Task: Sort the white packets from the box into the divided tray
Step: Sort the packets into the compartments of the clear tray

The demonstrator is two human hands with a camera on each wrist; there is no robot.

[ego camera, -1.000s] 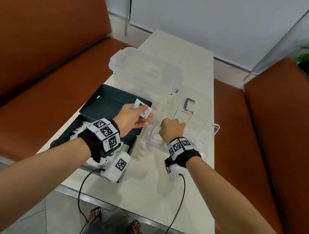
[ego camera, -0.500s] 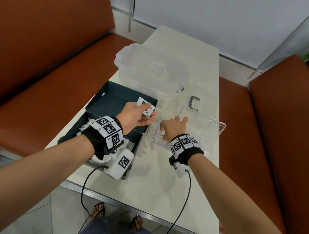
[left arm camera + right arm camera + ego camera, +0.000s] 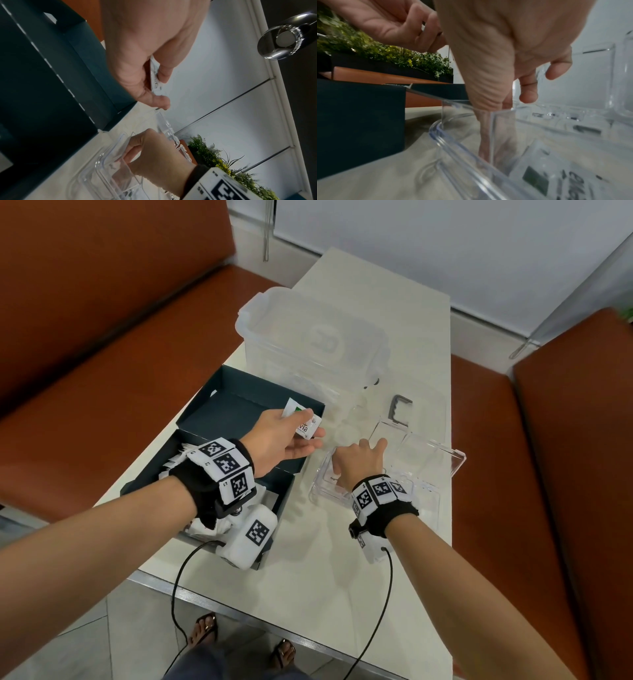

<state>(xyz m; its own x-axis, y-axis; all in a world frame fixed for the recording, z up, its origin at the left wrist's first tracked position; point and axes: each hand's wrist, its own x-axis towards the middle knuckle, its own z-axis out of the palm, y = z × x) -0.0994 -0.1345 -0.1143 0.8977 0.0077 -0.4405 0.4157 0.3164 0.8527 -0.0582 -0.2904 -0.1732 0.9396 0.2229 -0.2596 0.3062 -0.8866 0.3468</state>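
The left hand [image 3: 281, 440] holds a small white rectangular paper packet with green and black print [image 3: 303, 422] above the open dark teal cardboard box [image 3: 226, 419], its grip a pinch with the thumb on top and the fingers beneath. In the head view the packet's long axis runs from far-left to near-right, the near-right end sticking out past the fingertips toward the clear plastic divided tray [image 3: 445, 460]; in the left wrist view it shows almost edge-on [image 3: 155, 77]. More white packets [image 3: 178, 460] lie in the near half of the box, partly hidden by the left wrist. The right hand [image 3: 359, 462] rests on the tray's near-left part, fingers loosely bent, its grip closed on nothing; the thumb [image 3: 486, 102] dips into a compartment beside a clear divider wall. A printed white packet [image 3: 544, 173] already lies flat on the floor of the near compartment. Box and tray sit just beside each other on the pale counter [image 3: 308, 570], and a large frosted plastic lidded container [image 3: 315, 344] stands behind them.
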